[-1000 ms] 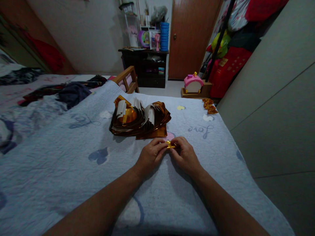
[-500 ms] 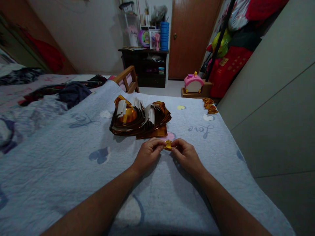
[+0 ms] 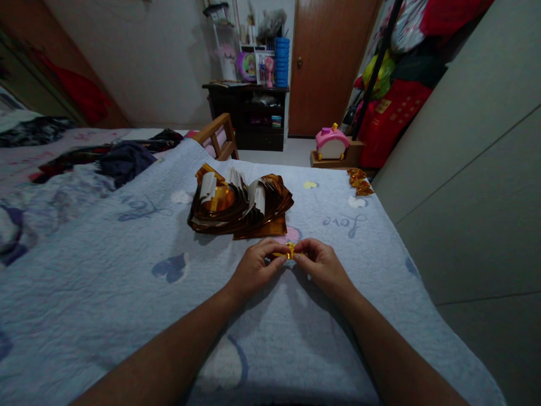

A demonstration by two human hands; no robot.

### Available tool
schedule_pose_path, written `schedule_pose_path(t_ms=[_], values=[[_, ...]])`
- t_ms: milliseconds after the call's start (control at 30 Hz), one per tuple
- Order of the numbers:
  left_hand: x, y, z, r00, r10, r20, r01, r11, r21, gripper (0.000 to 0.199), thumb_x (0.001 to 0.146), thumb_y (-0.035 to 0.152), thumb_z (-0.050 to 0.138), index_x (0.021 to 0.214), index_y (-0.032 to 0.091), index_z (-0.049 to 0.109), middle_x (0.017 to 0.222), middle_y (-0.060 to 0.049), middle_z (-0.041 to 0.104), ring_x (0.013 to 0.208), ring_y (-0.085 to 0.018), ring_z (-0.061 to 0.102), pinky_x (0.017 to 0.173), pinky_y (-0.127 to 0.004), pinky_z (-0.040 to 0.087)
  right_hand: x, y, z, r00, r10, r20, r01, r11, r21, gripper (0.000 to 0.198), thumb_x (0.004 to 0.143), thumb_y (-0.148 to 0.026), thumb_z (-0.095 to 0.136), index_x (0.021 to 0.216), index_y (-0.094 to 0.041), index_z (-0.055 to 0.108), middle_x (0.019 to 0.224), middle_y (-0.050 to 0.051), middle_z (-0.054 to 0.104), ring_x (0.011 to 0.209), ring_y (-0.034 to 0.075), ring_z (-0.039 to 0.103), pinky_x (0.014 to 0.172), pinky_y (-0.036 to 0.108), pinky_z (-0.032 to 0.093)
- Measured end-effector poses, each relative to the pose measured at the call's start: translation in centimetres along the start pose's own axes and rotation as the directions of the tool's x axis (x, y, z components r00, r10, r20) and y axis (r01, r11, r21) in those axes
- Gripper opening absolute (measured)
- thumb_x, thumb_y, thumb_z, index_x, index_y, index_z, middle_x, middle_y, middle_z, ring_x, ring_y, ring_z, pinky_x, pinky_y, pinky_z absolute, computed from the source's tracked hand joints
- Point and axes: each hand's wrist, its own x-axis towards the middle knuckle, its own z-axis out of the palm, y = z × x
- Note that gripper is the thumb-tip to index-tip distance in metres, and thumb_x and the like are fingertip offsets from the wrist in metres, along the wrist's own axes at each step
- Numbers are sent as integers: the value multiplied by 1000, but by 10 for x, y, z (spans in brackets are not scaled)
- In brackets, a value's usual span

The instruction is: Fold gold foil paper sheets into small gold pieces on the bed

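A small folded piece of shiny gold foil paper is pinched between both hands, just above the bedspread. My left hand grips its left end between thumb and fingers. On the other end, my right hand holds it with thumb and forefinger. The fingertips nearly meet and hide part of the foil. Just beyond my hands lies a thick, curled stack of gold foil sheets with white backing, with some flat sheets under its right side. Several folded gold foil pieces sit at the far right corner.
The pale blue bedspread covers the surface under my hands. A wooden chair stands past its far edge, and dark clothes lie at the left. Behind are a dark cabinet and a pink toy case. A pale panel borders the right.
The gold foil between my fingers looks narrower and more gathered at the middle. My left fingertips have shifted slightly right, toward my right hand. The stack and the folded pieces stay put.
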Motion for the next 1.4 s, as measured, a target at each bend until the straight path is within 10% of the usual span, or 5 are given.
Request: schedule_pose_path(t_ms=[333,1400], values=[[1,0,-1,999,4,-40,-4,1000,4,18,91,24,64,103,20,76,100,-7,73,96,-19,69,90,-33,54,-2,-1,1,1000,-18,17,18,1000,14,21,75,-32,67,92,-19,62,91,4,68,84,18,66,77,33,53],[-3,-2,1,994,110,18,-112,982,155,20,97,23,56,109,19,72,105,-6,74,100,-19,69,90,-31,53,-5,-8,0,999,-47,14,49,991,-123,14,80,-31,59,87,-19,60,80,2,66,72,16,61,66,29,48]])
